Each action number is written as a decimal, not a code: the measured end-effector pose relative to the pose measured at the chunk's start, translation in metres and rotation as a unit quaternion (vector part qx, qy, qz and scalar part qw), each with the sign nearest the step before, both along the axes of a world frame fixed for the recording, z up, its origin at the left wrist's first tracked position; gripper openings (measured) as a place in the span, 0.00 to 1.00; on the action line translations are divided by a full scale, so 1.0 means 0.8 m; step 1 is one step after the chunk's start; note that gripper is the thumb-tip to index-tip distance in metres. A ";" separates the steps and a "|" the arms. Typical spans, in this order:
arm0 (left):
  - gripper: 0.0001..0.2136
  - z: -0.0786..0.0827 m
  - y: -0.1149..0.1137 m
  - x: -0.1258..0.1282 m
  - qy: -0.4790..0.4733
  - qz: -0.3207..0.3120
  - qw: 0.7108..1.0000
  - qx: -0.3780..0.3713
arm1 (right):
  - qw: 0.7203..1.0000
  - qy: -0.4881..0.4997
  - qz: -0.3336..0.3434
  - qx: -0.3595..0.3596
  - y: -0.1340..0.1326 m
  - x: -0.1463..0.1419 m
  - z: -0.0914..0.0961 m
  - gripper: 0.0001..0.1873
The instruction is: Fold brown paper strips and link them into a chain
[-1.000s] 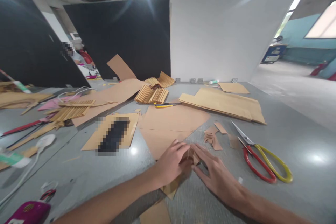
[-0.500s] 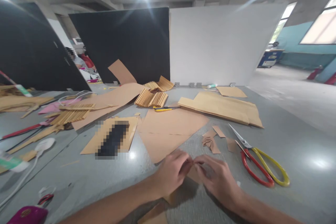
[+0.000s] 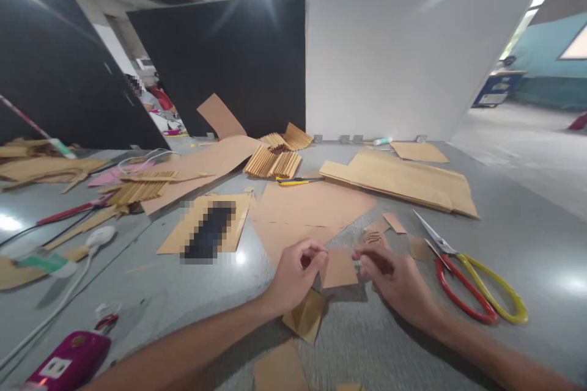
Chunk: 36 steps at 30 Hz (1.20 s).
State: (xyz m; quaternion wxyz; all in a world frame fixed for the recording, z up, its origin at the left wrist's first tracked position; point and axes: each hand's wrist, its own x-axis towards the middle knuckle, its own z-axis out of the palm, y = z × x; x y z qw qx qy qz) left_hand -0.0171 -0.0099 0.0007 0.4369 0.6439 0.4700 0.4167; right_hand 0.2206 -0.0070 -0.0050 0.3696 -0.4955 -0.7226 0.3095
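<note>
Brown pleated paper (image 3: 143, 188) at left, seemingly finished; likewise pleated bundle (image 3: 273, 163) at upper centre. Lower centre: left hand (image 3: 298, 274) pinched on paper square (image 3: 339, 269), flat, unpleated, seemingly cut. Right hand (image 3: 397, 278) half-curled by its right edge, grip unclear. Scissors (image 3: 450, 251) at right, blades parted.

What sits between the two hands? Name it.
In the head view, a small brown paper piece sits between the left hand, which pinches its edge, and the right hand.
</note>
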 end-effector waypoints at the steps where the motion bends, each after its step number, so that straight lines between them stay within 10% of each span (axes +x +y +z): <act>1: 0.13 -0.001 0.002 0.001 -0.010 -0.003 1.000 -0.010 | 0.999 0.026 0.030 -0.026 -0.004 -0.007 -0.001 0.16; 6: 0.17 -0.002 0.009 0.001 -0.054 -0.028 0.997 -0.050 | 0.989 0.097 0.040 -0.105 -0.001 -0.035 -0.003 0.17; 36: 0.16 0.011 0.024 -0.010 0.010 -0.113 0.991 -0.073 | 0.994 0.013 0.110 -0.011 0.006 -0.048 -0.014 0.09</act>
